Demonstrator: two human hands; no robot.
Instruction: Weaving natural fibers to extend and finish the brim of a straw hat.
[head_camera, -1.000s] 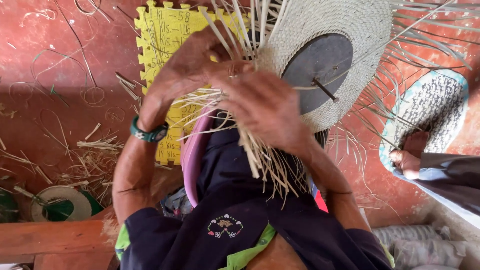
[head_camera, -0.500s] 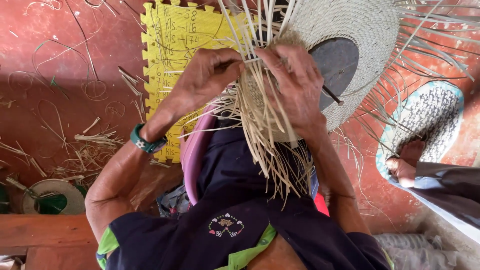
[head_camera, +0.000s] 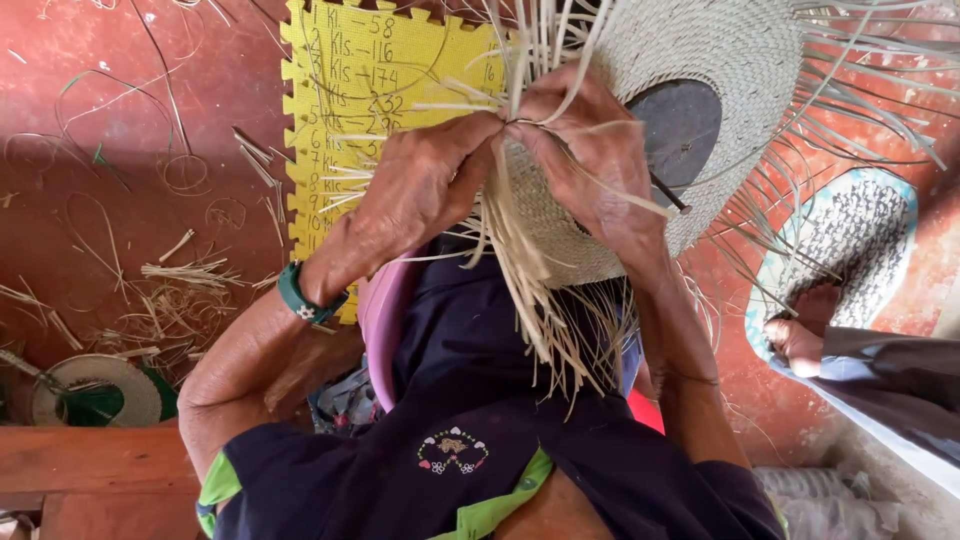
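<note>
At the near rim of the woven straw piece (head_camera: 700, 60), our left hand (head_camera: 425, 190) pinches a few pale straw strands (head_camera: 520, 270) between thumb and fingers, and our right hand (head_camera: 590, 160) is closed on the neighbouring strands just beside it, fingertips of the two hands almost touching. The piece rests tilted over our lap, its round woven body spreading up and to the right around a dark disc (head_camera: 675, 130) at its middle. We judge the weave well advanced: the flat round is tightly plaited across most of its width, yet many loose ends hang down over our dark shirt and fan out from the far edge, so the border is not closed. On our left wrist sits a green band (head_camera: 305, 300). Beyond lie a yellow foam mat (head_camera: 350, 90) on the red floor (head_camera: 120, 130), scattered straw offcuts (head_camera: 180, 275), and at the right another person's foot (head_camera: 800, 330) on a patterned mat (head_camera: 860, 230).
</note>
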